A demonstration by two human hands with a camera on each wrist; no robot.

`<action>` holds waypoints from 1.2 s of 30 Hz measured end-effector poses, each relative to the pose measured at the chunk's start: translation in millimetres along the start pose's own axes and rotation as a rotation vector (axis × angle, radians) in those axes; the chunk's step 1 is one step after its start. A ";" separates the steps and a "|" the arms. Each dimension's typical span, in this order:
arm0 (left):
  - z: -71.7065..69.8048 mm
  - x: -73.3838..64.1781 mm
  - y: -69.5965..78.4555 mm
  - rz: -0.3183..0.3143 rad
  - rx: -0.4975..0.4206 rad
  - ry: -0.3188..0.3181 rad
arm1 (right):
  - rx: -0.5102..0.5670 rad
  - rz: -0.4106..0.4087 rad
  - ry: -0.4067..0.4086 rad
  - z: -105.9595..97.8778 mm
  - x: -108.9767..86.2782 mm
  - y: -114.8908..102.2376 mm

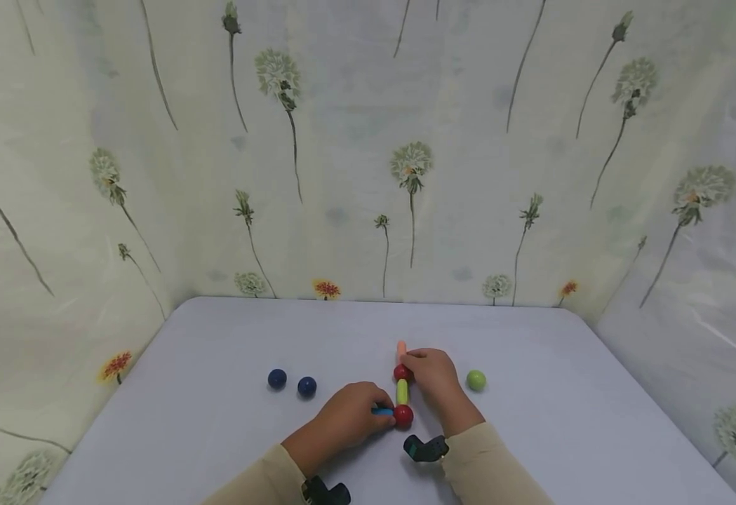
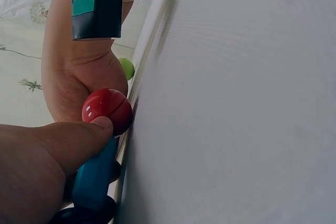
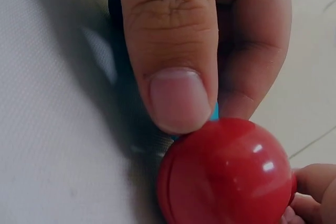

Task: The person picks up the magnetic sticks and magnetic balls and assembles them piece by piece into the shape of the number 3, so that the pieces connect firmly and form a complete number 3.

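In the head view a row of toy building pieces runs away from me: a near red ball (image 1: 403, 416), a yellow-green stick (image 1: 402, 392), a farther red ball (image 1: 400, 372) and a peach stick (image 1: 401, 348). My left hand (image 1: 356, 414) pinches a blue stick (image 2: 94, 177) whose end meets the near red ball. The left thumb (image 2: 84, 137) lies against that ball in the left wrist view. My right hand (image 1: 433, 372) grips the peach stick where it joins the farther red ball; its thumb is hidden. The right wrist view shows the near ball (image 3: 226, 174) large under the left thumb.
Two dark blue balls (image 1: 277, 379) (image 1: 307, 387) lie on the white table (image 1: 229, 421) left of my hands. A green ball (image 1: 476, 381) is to the right. A flower-printed curtain (image 1: 342, 175) encloses the back and sides.
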State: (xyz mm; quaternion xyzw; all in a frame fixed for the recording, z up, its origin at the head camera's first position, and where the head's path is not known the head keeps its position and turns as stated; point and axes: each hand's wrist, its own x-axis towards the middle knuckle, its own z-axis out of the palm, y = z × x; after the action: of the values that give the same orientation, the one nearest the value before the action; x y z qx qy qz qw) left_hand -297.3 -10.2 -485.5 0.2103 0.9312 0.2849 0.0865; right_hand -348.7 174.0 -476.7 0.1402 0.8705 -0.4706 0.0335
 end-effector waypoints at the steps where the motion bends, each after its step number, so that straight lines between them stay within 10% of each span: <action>1: 0.4 0.4 -0.2 0.000 -0.003 -0.001 | -0.002 -0.002 -0.001 -0.4 -0.5 0.3; 8: 4.4 1.9 -1.8 -0.016 -0.037 -0.033 | -0.019 0.001 0.065 -10.7 -14.9 -1.1; 21: 0.8 0.0 0.1 -0.021 -0.024 -0.015 | -0.393 -0.300 0.294 -58.0 -23.8 24.5; 36: 1.0 2.0 -1.1 -0.045 -0.018 -0.024 | -0.432 -0.197 0.180 -80.6 -5.3 67.9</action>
State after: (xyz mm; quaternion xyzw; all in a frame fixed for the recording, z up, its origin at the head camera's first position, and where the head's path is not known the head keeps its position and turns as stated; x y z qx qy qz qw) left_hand -299.2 -9.6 -487.0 0.1917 0.9320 0.2887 0.1059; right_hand -319.0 274.9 -486.0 0.0855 0.9598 -0.2605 -0.0609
